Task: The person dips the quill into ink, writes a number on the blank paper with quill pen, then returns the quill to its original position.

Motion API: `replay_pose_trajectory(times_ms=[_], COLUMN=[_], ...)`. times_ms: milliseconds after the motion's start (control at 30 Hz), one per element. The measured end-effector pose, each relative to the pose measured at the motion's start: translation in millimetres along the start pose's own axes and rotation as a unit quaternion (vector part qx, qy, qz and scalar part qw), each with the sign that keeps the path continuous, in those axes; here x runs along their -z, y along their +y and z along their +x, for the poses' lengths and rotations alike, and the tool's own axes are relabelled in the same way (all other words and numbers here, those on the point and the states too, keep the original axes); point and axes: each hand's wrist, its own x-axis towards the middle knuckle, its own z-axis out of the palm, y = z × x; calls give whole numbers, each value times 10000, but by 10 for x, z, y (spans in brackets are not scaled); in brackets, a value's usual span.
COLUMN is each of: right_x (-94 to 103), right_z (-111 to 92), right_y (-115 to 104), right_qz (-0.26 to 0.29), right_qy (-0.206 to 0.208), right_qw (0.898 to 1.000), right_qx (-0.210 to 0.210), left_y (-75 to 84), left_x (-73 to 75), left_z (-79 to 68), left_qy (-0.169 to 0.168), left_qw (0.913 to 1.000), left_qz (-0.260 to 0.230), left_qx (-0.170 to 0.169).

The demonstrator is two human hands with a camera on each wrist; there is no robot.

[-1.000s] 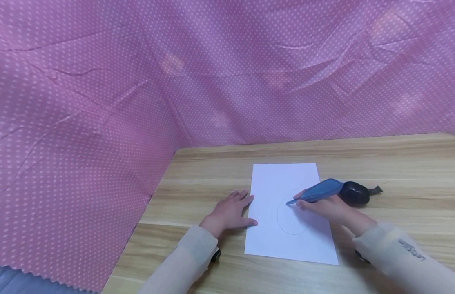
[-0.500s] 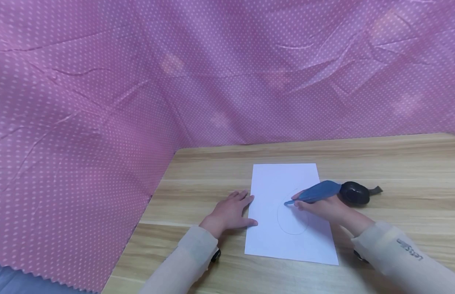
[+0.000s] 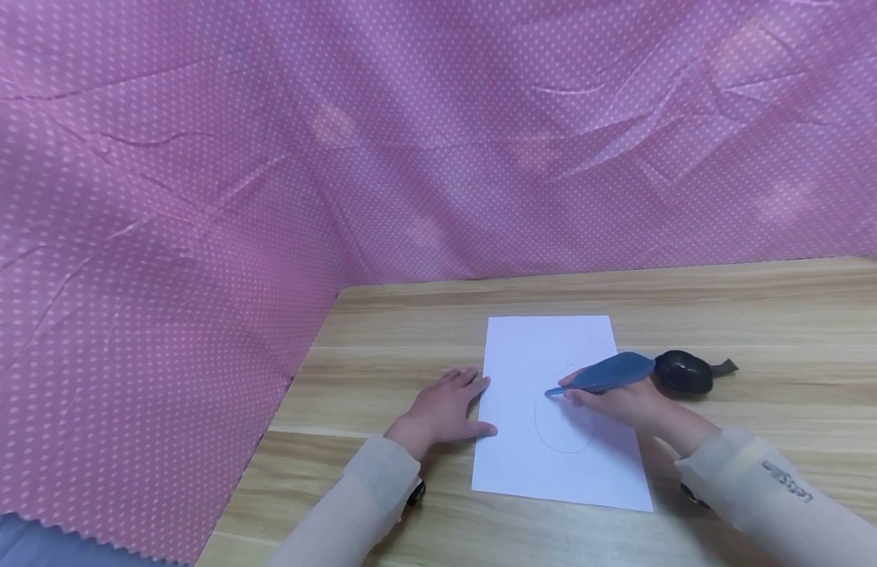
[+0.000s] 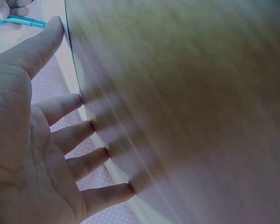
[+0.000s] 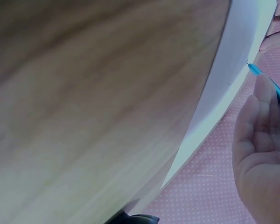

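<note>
A sheet of white paper [image 3: 512,346] lies on the wooden table, bearing a thin curved line like an oval. My right hand [image 3: 633,403] pinches a blue feather pen [image 3: 619,370], its plume leaning up to the right. In the right wrist view the tip of the pen [image 5: 253,69] meets the paper [image 5: 214,88]. My left hand [image 3: 442,409] lies with fingers spread at the paper's left edge, thumb and index fingertip reaching onto it. The left wrist view shows the straight fingers of the left hand [image 4: 37,144] touching down, holding nothing.
Just beyond the right hand sits a rounded black object [image 3: 682,373] with a short flat tail; its kind is unclear. A pink dotted cloth [image 3: 438,142] hangs behind and left of the wooden table [image 3: 382,331].
The right hand has shifted the feather pen's tip slightly left over the paper, and the plume has dipped a little. The left hand and paper stay in place.
</note>
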Motion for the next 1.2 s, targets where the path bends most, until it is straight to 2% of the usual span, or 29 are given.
replay_pose_trajectory(times_ms=[100,300,533,700,867,1067,1200], right_x=[11,85,217,323,406,500,597], right_z=[-5,-35,-70,-91,-92,-105,-140], right_y=[-6,-38,-69,-48,-11,60,92], right_qz=[103,546,406,466,440,215,-415], right_qy=[-61,-287,-342,-327,-129,159,322], right_qw=[9999,9974,9970,9971,9985,9996,9986], right_qx=[-10,-368,-564,-507,-310,58,-58], left_y=[0,-2,2,4,-1,-11,-11], left_x=[-10,-20,-15,-18,-25,-36,-37], left_z=[5,8,4,1,-4,-3,-5], left_qy=[14,24,12,34,55,57,63], left_qw=[10000,10000,10000,10000,9999,9999,10000], left_qz=[5,-41,-25,43,53,62,25], left_qx=[-24,-33,-38,-57,-66,-72,-67])
